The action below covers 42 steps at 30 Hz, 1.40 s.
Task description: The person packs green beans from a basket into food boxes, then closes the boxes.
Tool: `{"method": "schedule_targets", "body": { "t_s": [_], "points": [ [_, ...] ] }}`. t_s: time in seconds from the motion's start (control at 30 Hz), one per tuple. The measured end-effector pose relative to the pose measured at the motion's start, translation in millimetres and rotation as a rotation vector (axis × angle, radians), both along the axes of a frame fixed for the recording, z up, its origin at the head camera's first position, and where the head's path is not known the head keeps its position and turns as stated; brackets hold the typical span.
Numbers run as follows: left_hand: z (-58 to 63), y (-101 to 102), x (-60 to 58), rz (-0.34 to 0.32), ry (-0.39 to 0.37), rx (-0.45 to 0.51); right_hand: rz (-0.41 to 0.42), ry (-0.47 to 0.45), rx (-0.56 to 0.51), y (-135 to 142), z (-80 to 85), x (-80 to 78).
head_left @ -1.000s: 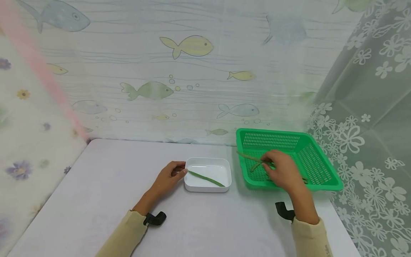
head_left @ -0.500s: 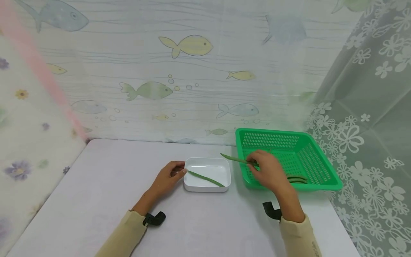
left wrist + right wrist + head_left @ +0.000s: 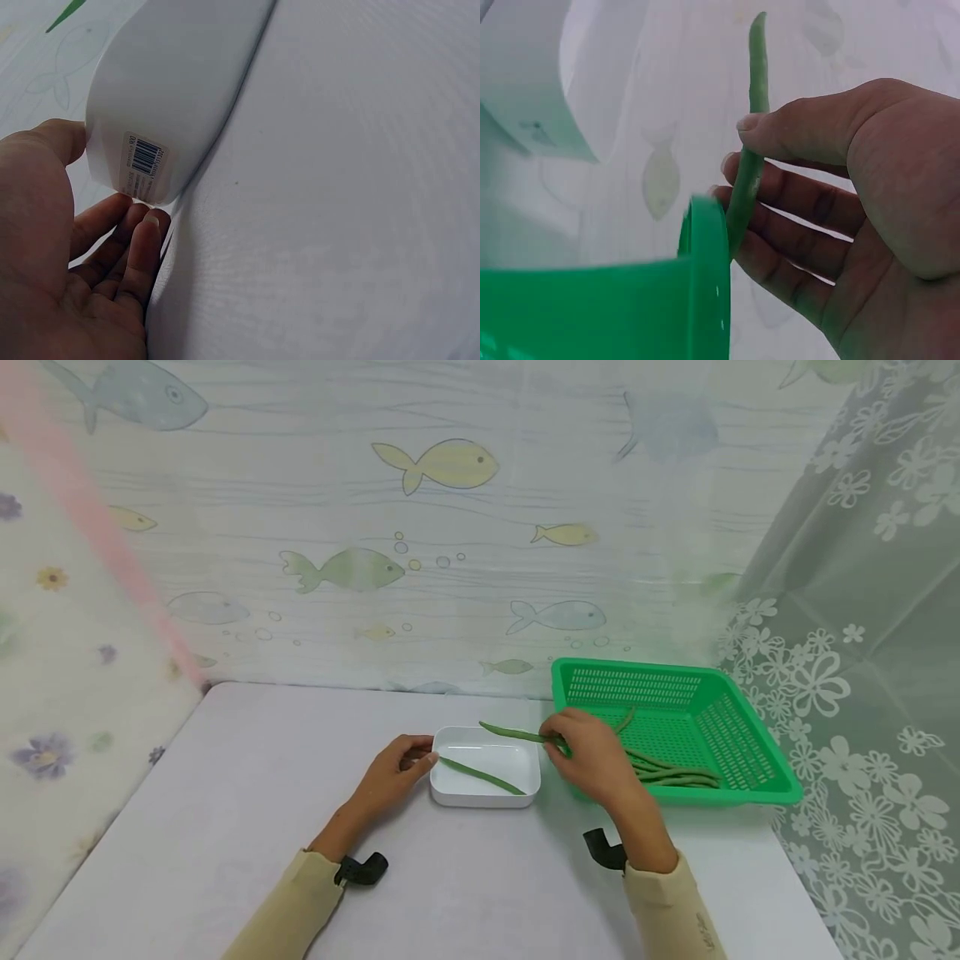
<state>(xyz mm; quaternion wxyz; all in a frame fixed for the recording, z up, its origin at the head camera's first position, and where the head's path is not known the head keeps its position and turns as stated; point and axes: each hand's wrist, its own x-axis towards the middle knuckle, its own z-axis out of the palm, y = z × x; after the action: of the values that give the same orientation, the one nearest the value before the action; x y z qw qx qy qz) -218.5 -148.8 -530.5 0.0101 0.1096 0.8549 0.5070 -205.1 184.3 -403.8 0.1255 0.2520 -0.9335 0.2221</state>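
My left hand (image 3: pixel 392 775) holds the left end of a small white rectangular dish (image 3: pixel 483 801), its thumb on the wall and the fingers curled at the corner. A barcode label (image 3: pixel 142 165) shows on the dish in the left wrist view. One green bean lies slantwise inside the dish, a long thin green bean (image 3: pixel 482 775). Between thumb and fingers, my right hand (image 3: pixel 588 757) pinches another green bean (image 3: pixel 758 71), whose free tip points left over the dish's back rim. That hand is at the left side of a green plastic basket (image 3: pixel 742 714), overlapping its rim in the head view.
Several green beans (image 3: pixel 678 776) lie at the front of the basket, and one leans toward its back. Dish and basket stand on a white-covered table (image 3: pixel 315 727). A fish-patterned curtain (image 3: pixel 450 568) hangs behind, with a grey flowered curtain (image 3: pixel 862 693) at the right.
My right hand has moved left out of the basket, drawing a green bean toward the dish. The beans left in the basket now show more. My left hand and the dish have stayed put.
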Motion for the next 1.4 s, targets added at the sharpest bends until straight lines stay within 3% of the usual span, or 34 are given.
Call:
{"method": "schedule_targets", "body": {
  "t_s": [0.37, 0.67, 1.07, 1.4],
  "points": [
    [0.0, -0.2, 0.0, -0.003, -0.003, 0.009, 0.035, 0.038, 0.035, -27.0, -5.0, -0.8],
    [-0.6, -0.1, -0.2, -0.006, 0.000, 0.004, 0.044, 0.017, 0.024, -44.5, -12.2, -1.9],
    [-4.5, 0.9, -2.1, -0.004, -0.001, 0.015, 0.051, -0.002, 0.044, -57.9, -37.4, -8.8],
    [-5.7, -0.2, -2.9, -0.015, 0.018, 0.015, -0.003, -0.072, 0.024, -64.9, -53.2, -13.4]
  ]
}}
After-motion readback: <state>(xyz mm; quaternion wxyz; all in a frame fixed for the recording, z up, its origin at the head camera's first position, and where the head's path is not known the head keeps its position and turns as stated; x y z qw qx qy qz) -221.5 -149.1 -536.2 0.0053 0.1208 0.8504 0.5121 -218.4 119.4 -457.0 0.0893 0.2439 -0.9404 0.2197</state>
